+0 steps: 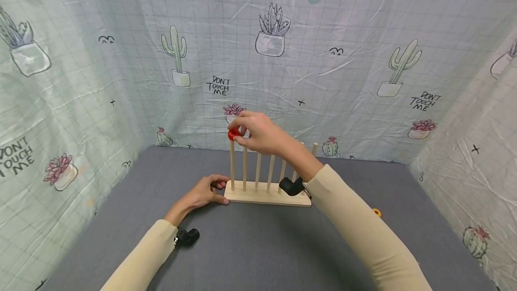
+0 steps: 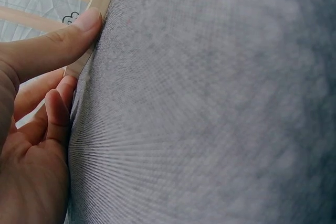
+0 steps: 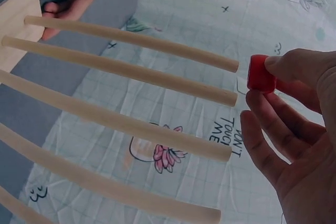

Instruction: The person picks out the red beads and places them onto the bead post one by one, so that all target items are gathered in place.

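Note:
A red ring (image 3: 261, 74) is pinched between the thumb and fingers of my right hand (image 1: 260, 134). In the right wrist view it sits just off the tip of the end peg (image 3: 131, 40), with a small gap between them. From the head view, it overlaps the top of the leftmost peg. That peg is one of several upright rods on a pale wooden base (image 1: 266, 198). My left hand (image 1: 203, 193) holds the base's left end, thumb (image 2: 86, 22) at its front edge and fingers around behind the corner.
An orange-yellow ring (image 1: 376, 212) lies on the grey tabletop (image 1: 250, 250) at the right, partly behind the right sleeve. A patterned cloth backdrop (image 1: 307, 71) rises behind and at both sides. The right forearm crosses in front of the right-hand pegs.

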`<state>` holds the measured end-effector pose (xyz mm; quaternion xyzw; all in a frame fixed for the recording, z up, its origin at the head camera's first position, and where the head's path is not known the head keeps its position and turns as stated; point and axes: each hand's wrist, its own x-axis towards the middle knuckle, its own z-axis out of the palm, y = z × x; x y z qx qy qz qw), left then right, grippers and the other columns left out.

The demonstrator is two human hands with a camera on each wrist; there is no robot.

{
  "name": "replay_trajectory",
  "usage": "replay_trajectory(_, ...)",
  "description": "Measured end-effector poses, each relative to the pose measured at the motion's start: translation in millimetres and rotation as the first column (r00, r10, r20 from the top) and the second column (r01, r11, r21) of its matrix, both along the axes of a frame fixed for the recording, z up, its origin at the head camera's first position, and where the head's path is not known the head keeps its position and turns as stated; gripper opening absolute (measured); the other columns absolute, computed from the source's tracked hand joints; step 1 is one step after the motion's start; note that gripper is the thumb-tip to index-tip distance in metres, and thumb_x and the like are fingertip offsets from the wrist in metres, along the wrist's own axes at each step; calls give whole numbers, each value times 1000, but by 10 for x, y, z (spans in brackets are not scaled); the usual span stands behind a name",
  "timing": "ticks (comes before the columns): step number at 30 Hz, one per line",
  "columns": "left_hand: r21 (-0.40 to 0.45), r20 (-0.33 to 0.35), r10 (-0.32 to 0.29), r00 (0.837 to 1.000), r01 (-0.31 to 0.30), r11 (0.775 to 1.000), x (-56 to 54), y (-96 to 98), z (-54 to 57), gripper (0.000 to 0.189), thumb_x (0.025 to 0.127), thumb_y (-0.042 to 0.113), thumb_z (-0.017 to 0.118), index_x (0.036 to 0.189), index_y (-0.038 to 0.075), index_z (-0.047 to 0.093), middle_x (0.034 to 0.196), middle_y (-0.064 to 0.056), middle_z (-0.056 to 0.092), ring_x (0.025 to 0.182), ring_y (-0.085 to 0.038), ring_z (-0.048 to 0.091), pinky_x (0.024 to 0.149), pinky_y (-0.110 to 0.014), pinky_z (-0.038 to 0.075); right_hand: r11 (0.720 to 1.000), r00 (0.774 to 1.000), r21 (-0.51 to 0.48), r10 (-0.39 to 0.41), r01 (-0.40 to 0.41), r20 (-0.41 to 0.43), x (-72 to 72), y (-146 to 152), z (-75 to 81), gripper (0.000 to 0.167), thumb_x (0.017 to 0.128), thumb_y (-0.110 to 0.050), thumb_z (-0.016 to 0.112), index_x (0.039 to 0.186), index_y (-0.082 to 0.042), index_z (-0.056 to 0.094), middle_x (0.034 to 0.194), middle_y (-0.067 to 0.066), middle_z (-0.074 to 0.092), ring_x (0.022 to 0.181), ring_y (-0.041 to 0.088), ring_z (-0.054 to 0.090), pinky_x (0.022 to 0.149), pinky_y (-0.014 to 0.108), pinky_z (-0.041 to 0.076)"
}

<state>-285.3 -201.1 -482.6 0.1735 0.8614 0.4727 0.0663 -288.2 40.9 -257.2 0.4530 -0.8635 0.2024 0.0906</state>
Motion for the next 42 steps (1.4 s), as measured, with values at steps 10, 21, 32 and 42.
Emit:
replay_trajectory(10, -13, 18, 21, 1000, -21, 1000, 11, 13, -14, 70, 73, 14, 94, 135, -1, 64, 114, -13, 65, 101, -20, 57, 80, -23, 45, 1000, 1000, 17, -6, 5, 16, -20, -49, -14, 22, 99, -13, 67, 119, -8, 74, 116, 7, 68, 97, 20, 69, 75, 24, 54)
replay_trajectory(21, -12, 15, 24, 1000, -24, 1000, 15, 9, -11, 70, 73, 13, 94, 134, -1, 64, 113, -12, 65, 100, -20, 57, 80, -24, 45, 998, 1000, 55, -16, 14, 26, -51, -80, -28, 24, 100, -14, 67, 122, -9, 74, 119, 8, 68, 100, 22, 70, 79, 28, 55)
replay_trajectory(32, -8, 16, 29, 999, -29, 1000, 11, 10, -5, 69, 72, 13, 94, 134, 0, 65, 113, -11, 65, 101, -20, 57, 80, -24, 46, 997, 1000, 72, -7, 6, 16, -78, -92, -56, 21, 100, -14, 66, 119, -10, 75, 119, 7, 69, 98, 17, 69, 83, 30, 55)
replay_trajectory(42, -13, 22, 32, 999, -31, 999, 13, -4, -10, 71, 73, 15, 94, 136, 0, 64, 114, -11, 65, 102, -20, 57, 81, -25, 46, 997, 999, 73, -3, 0, 42, -80, -98, -42, 21, 99, -16, 68, 119, -10, 75, 119, 6, 70, 96, 17, 70, 80, 28, 55)
